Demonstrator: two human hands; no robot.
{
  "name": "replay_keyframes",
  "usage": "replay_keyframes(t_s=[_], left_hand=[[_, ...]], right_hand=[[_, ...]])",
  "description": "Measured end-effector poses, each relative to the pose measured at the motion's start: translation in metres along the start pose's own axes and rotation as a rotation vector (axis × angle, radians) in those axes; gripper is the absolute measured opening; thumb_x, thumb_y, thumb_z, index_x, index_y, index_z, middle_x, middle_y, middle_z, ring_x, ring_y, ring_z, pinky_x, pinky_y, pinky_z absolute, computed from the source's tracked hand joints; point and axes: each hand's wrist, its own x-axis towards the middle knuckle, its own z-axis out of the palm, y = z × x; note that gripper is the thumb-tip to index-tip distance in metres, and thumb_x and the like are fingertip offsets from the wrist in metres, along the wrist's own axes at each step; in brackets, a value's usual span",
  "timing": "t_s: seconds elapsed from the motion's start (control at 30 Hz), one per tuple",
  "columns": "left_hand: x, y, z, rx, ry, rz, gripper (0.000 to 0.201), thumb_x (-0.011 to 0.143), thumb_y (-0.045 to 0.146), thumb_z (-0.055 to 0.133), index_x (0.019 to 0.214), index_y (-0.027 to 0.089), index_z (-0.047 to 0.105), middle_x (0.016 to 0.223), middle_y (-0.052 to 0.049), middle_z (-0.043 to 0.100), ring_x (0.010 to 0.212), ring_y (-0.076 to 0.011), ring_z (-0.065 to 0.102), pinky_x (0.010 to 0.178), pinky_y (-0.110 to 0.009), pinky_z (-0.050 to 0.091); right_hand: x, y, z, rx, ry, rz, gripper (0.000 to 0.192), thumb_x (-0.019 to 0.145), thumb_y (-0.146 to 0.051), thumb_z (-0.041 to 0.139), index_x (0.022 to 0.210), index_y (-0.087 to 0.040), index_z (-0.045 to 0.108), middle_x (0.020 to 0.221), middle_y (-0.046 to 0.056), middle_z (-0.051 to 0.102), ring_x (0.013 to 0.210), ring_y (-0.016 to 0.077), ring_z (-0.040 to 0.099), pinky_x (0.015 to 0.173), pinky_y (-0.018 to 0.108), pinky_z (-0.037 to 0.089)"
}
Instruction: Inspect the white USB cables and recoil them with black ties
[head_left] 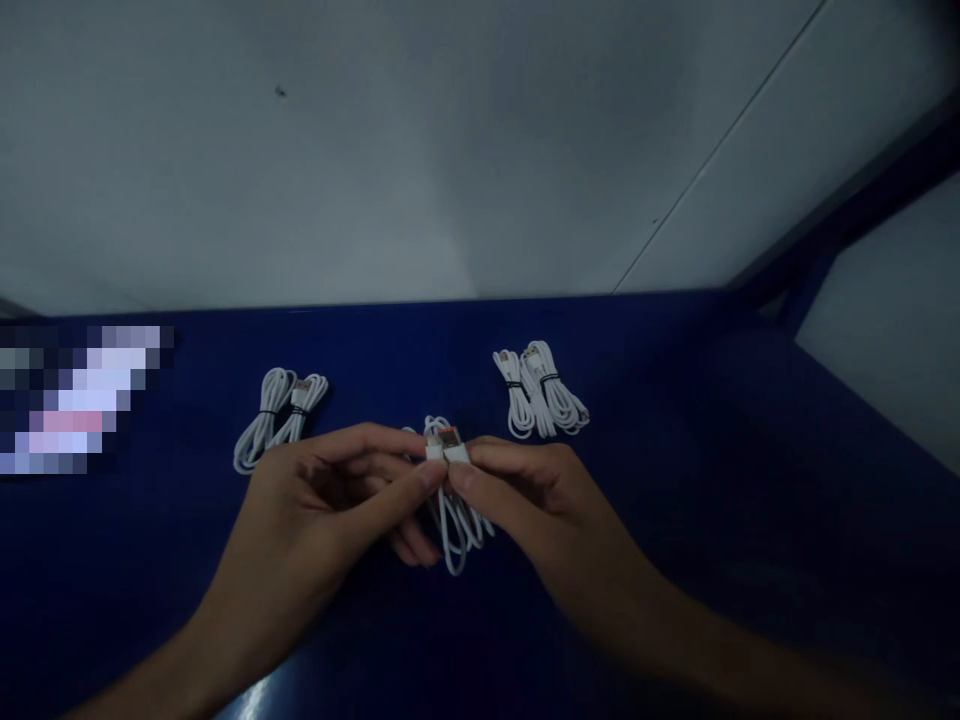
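A coiled white USB cable (453,540) is between my hands above the blue table, its loops hanging below my thumbs. My left hand (319,500) pinches one white plug end between thumb and index finger, its other fingers curled behind the coil. With thumb and index finger, my right hand (544,495) grips the white USB plug (450,438), whose metal end has an orange-red edge. The two plug ends stand side by side, pointing away from me. My fingers hide part of the coil.
Coiled white cables with black ties (274,410) lie behind my left hand. More tied white cables (541,390) lie behind my right hand. The blue table (405,350) meets a pale wall (360,180). A pixelated bright object (97,400) is at far left.
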Motion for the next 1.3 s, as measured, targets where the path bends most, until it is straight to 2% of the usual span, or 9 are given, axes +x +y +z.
replay_keyframes(t_s=[0.17,0.27,0.5,0.87,1.07,1.3], left_hand=[[0.0,0.005,0.0,0.042,0.002,0.013,0.012,0.088,0.022,0.093,0.098,0.025,0.088,0.065,-0.001,0.084,0.058,-0.0219,0.083,0.059,-0.024,0.069],[0.0,0.005,0.0,0.038,0.019,0.007,0.01,0.088,0.025,0.094,0.096,0.025,0.087,0.066,-0.002,0.085,0.06,-0.0235,0.084,0.06,-0.026,0.07],[0.003,-0.004,0.0,-0.016,0.012,-0.013,0.011,0.088,0.019,0.094,0.094,0.026,0.087,0.071,-0.001,0.087,0.064,-0.018,0.085,0.065,-0.017,0.067],[0.004,-0.006,-0.003,-0.026,0.002,-0.023,0.011,0.088,0.018,0.094,0.094,0.025,0.088,0.075,-0.001,0.088,0.071,-0.0163,0.086,0.07,-0.014,0.067],[0.005,-0.009,-0.006,-0.032,0.003,-0.033,0.018,0.085,0.018,0.097,0.1,0.024,0.088,0.081,-0.001,0.09,0.074,-0.0174,0.087,0.072,-0.014,0.068],[0.008,-0.014,-0.009,-0.07,-0.024,-0.073,0.017,0.087,0.023,0.097,0.101,0.024,0.089,0.083,-0.001,0.09,0.077,-0.0172,0.088,0.074,-0.014,0.068]], right_hand=[[0.001,-0.002,-0.003,-0.005,0.008,0.023,0.039,0.114,-0.042,0.063,0.082,-0.024,0.075,0.088,0.001,0.067,0.085,0.0181,0.06,0.075,0.034,0.046],[0.002,0.001,-0.002,0.074,-0.013,0.053,0.041,0.115,-0.046,0.061,0.086,-0.024,0.08,0.086,0.001,0.067,0.084,0.0177,0.059,0.078,0.034,0.046],[0.005,0.017,0.001,0.272,-0.034,0.1,0.039,0.113,-0.05,0.064,0.088,-0.024,0.079,0.091,0.003,0.068,0.094,0.0209,0.061,0.097,0.041,0.049],[0.006,0.02,0.001,0.367,-0.042,0.136,0.032,0.113,-0.045,0.068,0.098,-0.024,0.086,0.098,0.004,0.073,0.1,0.0207,0.065,0.105,0.042,0.047],[0.009,0.02,0.002,0.364,-0.009,0.166,0.033,0.112,-0.049,0.068,0.11,-0.024,0.09,0.102,0.005,0.077,0.104,0.0221,0.067,0.108,0.044,0.048],[0.006,0.024,0.003,0.388,-0.012,0.125,0.027,0.112,-0.043,0.069,0.117,-0.026,0.09,0.108,0.006,0.082,0.111,0.0232,0.072,0.11,0.045,0.049]])
